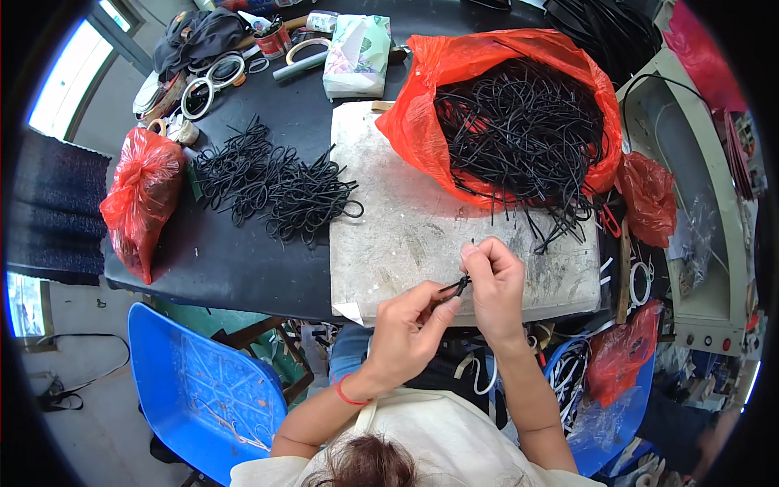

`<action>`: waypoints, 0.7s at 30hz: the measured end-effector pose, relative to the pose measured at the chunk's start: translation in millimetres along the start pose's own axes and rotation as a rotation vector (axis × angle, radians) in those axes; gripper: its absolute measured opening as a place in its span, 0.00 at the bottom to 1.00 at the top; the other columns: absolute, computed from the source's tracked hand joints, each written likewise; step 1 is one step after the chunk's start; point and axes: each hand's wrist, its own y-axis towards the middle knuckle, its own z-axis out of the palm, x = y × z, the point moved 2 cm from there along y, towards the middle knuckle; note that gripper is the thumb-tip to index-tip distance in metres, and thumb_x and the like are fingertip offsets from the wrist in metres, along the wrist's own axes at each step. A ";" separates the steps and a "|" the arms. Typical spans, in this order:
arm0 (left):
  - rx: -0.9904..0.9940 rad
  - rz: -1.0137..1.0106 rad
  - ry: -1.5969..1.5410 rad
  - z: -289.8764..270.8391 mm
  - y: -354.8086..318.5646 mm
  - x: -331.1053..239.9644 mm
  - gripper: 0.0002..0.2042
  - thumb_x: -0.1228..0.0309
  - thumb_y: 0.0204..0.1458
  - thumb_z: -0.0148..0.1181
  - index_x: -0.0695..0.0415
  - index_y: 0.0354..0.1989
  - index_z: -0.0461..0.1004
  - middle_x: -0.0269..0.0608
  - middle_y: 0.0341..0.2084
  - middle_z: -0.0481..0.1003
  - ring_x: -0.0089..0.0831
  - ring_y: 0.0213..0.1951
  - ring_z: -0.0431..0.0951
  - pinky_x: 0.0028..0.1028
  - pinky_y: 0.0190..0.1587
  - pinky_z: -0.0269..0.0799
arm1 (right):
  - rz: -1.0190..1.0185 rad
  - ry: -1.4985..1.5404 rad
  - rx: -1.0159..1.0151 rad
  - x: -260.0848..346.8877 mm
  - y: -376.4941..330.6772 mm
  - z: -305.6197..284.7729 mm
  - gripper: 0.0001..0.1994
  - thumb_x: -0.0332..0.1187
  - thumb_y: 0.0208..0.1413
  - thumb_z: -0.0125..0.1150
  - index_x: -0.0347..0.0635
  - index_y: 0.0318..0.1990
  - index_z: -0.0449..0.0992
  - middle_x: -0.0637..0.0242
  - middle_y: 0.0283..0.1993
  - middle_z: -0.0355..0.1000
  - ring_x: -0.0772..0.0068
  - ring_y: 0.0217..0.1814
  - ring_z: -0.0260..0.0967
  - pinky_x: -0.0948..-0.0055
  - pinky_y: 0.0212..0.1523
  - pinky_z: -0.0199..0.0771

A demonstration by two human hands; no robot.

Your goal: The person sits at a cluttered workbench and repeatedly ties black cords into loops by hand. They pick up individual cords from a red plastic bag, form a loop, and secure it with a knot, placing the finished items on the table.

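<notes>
— Closest to the lens, what is showing?

— Brown hair and a cream top are filling the bottom edge, and two bare forearms are rising from there. A red band is sitting on the left wrist.

— What are the hands doing?

— Both are meeting over the near edge of a worn grey board (406, 235). The left hand (406, 329) is pinching closed, thumb and forefinger gripping one end of a short black cord piece (456, 286). The right hand (495, 288) is also curling shut, its fingertips nipping the same cord from above.

— And where is that cord lying?

— It is hanging between the two hands, just above the board's front edge, not touching the surface as far as I can tell.

— What is surrounding them?

— Beyond the hands, an open red plastic bag (430, 105) is resting on the board's far right part, brimming with tangled black cords (519, 122), some spilling onto the board. Left of the board, a heap of looped black cords (272, 183) is lying on the black table (227, 260). A knotted red bag (142, 191) is sitting at the table's left edge. A blue plastic chair (203, 390) is standing below the table, on the person's left.
</notes>
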 end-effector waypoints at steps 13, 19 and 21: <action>-0.035 -0.040 -0.300 -19.0 11.5 -4.9 0.07 0.71 0.53 0.54 0.63 0.36 0.70 0.30 0.22 0.70 0.13 0.25 0.67 0.15 0.28 0.65 | 0.160 0.100 0.203 7.6 -9.7 -5.6 0.06 0.30 0.53 0.57 0.36 0.32 0.73 0.78 0.26 0.66 0.91 0.26 0.57 0.87 0.26 0.57; -0.178 0.064 -0.165 -13.6 8.3 -4.7 0.07 0.72 0.52 0.56 0.64 0.31 0.72 0.31 0.21 0.72 0.14 0.24 0.68 0.15 0.27 0.65 | 0.174 0.147 0.221 16.5 -19.3 2.0 0.05 0.28 0.53 0.57 0.35 0.34 0.73 0.75 0.28 0.68 0.89 0.29 0.60 0.86 0.30 0.62; -0.211 0.060 -0.177 -11.2 6.9 -5.2 0.07 0.71 0.52 0.56 0.63 0.31 0.72 0.32 0.21 0.72 0.14 0.24 0.69 0.15 0.27 0.66 | 0.164 0.169 0.231 14.2 -22.7 3.9 0.06 0.27 0.53 0.56 0.35 0.36 0.72 0.74 0.29 0.68 0.88 0.29 0.61 0.86 0.31 0.62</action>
